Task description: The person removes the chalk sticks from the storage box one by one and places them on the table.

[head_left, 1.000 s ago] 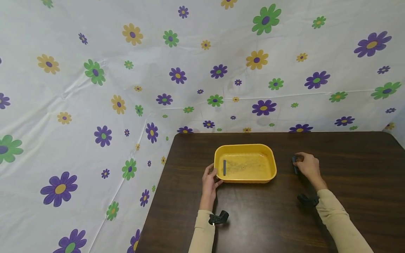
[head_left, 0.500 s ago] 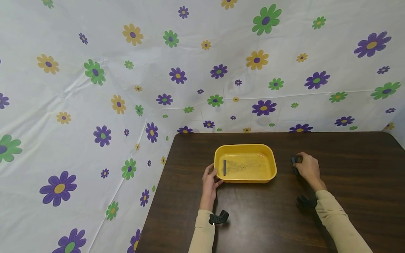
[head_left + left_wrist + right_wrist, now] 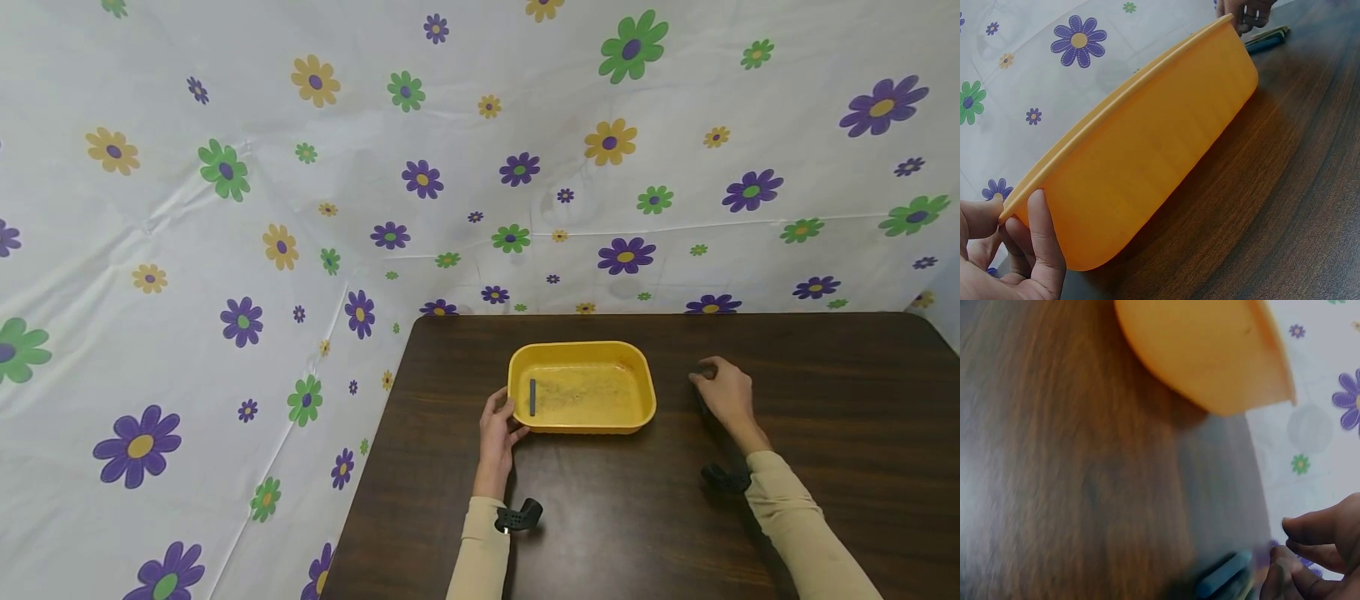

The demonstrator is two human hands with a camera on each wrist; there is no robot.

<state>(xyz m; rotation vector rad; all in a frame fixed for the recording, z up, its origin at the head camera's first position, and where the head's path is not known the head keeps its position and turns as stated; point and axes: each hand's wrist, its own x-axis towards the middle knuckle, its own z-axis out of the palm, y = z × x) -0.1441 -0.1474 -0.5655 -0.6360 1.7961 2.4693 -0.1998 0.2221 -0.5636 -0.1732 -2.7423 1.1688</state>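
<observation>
A yellow plastic tub (image 3: 577, 427) sits on the table, with one slim blue-grey stick (image 3: 532, 397) lying in its left end. My left hand (image 3: 496, 435) grips the tub's near left corner; in the left wrist view its thumb and fingers pinch the rim. To the right of the tub, my right hand (image 3: 727, 396) is held low with its fingers bent. Beneath it, a blue stick (image 3: 1224, 575) lies beside a yellowish one, partly blurred. Whether anything is between the right fingertips is too hidden and blurred to tell.
The dark wood-grain table (image 3: 600, 517) reaches the flower-printed white sheet (image 3: 465, 125) at the back and left. A black band with a camera is worn on each wrist, the left one (image 3: 519, 516) resting low by the table.
My right hand has shifted slightly left and its fingertips now hide the blue stick that showed beside them. The left hand, the tub and the stick inside it stay put.
</observation>
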